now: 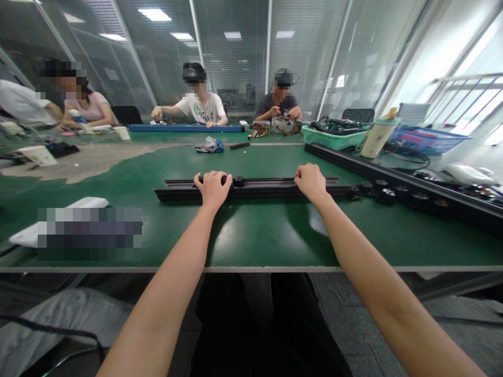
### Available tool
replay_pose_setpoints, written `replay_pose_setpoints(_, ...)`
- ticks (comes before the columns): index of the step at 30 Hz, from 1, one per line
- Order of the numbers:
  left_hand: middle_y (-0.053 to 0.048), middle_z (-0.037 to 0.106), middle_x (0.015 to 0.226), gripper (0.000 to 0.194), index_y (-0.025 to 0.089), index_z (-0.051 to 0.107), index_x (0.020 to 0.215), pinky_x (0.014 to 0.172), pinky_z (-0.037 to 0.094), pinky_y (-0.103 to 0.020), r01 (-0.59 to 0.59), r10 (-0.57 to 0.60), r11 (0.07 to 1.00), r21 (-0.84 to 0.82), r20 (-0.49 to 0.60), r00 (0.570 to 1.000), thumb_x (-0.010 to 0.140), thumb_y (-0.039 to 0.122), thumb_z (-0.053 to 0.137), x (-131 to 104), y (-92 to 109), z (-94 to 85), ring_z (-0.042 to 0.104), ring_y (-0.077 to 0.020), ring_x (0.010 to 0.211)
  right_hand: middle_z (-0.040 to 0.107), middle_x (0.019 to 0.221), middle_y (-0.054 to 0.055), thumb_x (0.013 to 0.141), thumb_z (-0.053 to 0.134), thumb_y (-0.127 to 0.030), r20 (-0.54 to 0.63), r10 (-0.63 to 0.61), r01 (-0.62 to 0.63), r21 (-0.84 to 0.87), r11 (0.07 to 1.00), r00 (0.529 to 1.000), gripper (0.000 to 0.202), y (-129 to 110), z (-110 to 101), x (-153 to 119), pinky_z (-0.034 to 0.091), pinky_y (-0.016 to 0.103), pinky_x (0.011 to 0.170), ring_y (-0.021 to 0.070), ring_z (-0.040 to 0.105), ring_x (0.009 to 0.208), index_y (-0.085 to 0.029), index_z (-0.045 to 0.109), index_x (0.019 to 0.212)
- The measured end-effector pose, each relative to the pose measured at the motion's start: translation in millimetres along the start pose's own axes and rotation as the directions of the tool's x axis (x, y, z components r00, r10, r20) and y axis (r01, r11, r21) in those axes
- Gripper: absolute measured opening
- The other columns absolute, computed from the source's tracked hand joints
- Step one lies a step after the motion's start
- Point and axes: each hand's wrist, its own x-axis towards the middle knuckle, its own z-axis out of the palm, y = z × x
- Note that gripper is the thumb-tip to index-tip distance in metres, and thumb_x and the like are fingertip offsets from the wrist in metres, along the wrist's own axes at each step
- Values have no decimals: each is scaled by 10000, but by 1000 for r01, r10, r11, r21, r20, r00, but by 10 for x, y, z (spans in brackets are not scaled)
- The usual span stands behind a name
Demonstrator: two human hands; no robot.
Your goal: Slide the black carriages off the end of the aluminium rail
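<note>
A long black rail [267,193] with a grooved top lies crosswise on the green table in front of me. My left hand [214,186] curls over its left half, thumb and fingers around a black part that is mostly covered by the hand. Just right of those fingers, a small black fitting [239,181] sits on the rail. Toward the rail's right end, my right hand [310,180] is closed on its upper edge, the fingertips partly hidden. Several small black fittings [387,193] lie beside the right end.
Another long black rail [393,175] runs diagonally at right. Behind it stand a green basket [334,139] of cables, a tumbler [379,137] and a blue basket [430,140]. A crumpled cloth [210,145] lies beyond my hands. A white object [58,220] lies left. Several people sit across the table.
</note>
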Motion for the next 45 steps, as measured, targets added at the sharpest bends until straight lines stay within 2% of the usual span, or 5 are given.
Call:
replay_pose_setpoints(25,-95,794,1200,281,262,754,987,1278,219,-576,3,-3,1000,-9,-3,1000,1047,410,523,4,5,-4,647,-317,1234,696,1286,167,1002,493,-84,13,37,-37,-12,999,999,324,-12,-58,-34,512,350,908,288,562,1207,-167,788,1109)
replay_pose_setpoints(45,-87,782,1206,291,286,764,1004,1282,206,-584,7,-7,1000,-13,12,1000,1045,418,508,-2,12,-21,631,-329,1241,696,1243,154,942,548,-91,-14,19,-19,8,1000,1000,271,88,5,29,513,342,873,271,561,1159,-175,786,1041)
